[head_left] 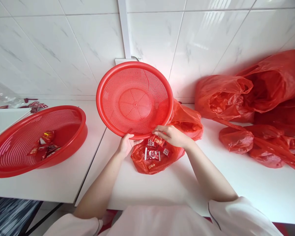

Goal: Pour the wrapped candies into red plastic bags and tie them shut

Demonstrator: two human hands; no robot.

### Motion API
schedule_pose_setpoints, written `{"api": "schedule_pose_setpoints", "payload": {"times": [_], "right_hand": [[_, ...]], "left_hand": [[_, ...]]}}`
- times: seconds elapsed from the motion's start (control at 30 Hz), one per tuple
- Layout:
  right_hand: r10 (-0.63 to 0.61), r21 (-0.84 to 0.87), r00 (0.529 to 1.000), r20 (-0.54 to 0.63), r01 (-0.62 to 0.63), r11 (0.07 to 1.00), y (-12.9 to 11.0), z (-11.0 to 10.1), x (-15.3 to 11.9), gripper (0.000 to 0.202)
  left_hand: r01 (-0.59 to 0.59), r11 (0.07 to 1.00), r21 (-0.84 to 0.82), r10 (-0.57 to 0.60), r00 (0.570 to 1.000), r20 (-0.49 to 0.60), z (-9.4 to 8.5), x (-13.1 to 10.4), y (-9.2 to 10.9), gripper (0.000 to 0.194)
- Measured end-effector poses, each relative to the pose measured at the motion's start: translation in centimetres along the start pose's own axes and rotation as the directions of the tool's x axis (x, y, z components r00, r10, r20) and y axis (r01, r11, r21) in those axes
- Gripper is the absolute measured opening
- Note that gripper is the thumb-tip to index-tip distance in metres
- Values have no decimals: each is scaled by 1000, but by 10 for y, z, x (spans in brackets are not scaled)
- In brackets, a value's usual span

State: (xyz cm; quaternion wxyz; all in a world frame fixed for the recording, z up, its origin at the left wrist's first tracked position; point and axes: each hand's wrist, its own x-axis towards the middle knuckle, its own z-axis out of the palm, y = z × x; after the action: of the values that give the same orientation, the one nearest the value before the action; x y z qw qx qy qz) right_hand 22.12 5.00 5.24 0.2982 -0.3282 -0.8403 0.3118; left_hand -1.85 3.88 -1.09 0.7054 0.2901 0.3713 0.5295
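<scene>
An empty red plastic colander basket (pixel 135 104) is tipped up with its inside facing me. My left hand (pixel 126 146) grips its lower rim, thumb on the inner side. Curled fingers of my right hand (pixel 170 135) close at the rim's lower right; their undersides are partly hidden. Just below the rim lies an opened red plastic bag (pixel 144 165) holding several small packets, among them a red-and-white packet (pixel 152 154). A red packet (pixel 158 141) shows right under my right fingers; whether they touch it I cannot tell.
On the left table, another red colander basket (pixel 76 131) leans at a tilt with a few wrapped packets (pixel 48 137) inside. Several red plastic bags (pixel 223 98) crowd the right side. Behind the held basket stands one more red bag (pixel 189 119). A tiled wall (pixel 196 42) closes off the back.
</scene>
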Motion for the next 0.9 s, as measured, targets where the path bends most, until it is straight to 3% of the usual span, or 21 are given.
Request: {"api": "schedule_pose_setpoints", "payload": {"times": [0.2, 0.33, 0.43, 0.5, 0.57, 0.63, 0.67, 0.73, 0.8, 0.83, 0.87, 0.9], "right_hand": [[96, -174, 994, -58, -105, 979, 3, -2, -6, 37], [11, -243, 974, -226, -67, 968, -3, -2, -4, 43], [-83, -223, 890, -448, -21, 975, -8, -4, -2, 31], [-126, -216, 820, -559, 3, 976, -10, -7, -3, 26], [-156, -232, 766, -623, 10, 973, -12, -13, -7, 26], [-180, -261, 715, -676, -4, 965, -12, -21, -12, 27], [-193, -275, 681, -706, -12, 961, -12, -25, -15, 28], [-225, -291, 596, -771, -16, 957, -11, -33, -19, 30], [-251, -295, 504, -826, -8, 956, -10, -41, -23, 32], [-255, -291, 465, -848, -5, 957, -9, -45, -25, 33], [-258, -288, 428, -866, -4, 958, -9, -50, -27, 34], [-263, -286, 392, -882, 0, 958, -9, -54, -28, 36]], "left_hand": [[-45, 999, -22, 45, 999, -2, -5, -3, 13, 16], [-9, 997, 75, 0, 993, 117, -3, -12, 33, 28], [-33, 962, 270, -50, 954, 295, 3, -29, 49, 40], [-73, 886, 458, -110, 926, 361, 5, -46, 60, 41], [-101, 756, 647, -107, 956, 274, 3, -67, 71, 44], [-64, 616, 785, 77, 997, 21, -8, -91, 82, 63], [6, 537, 843, 193, 973, -130, -16, -103, 88, 72], [255, 344, 904, 408, 827, -388, -40, -127, 100, 82], [573, 194, 796, 574, 592, -566, -68, -148, 112, 89], [707, 212, 675, 597, 453, -662, -82, -157, 118, 91], [799, 280, 532, 605, 283, -744, -96, -164, 122, 93], [814, 296, 500, 626, 230, -745, -109, -169, 126, 93]]}}
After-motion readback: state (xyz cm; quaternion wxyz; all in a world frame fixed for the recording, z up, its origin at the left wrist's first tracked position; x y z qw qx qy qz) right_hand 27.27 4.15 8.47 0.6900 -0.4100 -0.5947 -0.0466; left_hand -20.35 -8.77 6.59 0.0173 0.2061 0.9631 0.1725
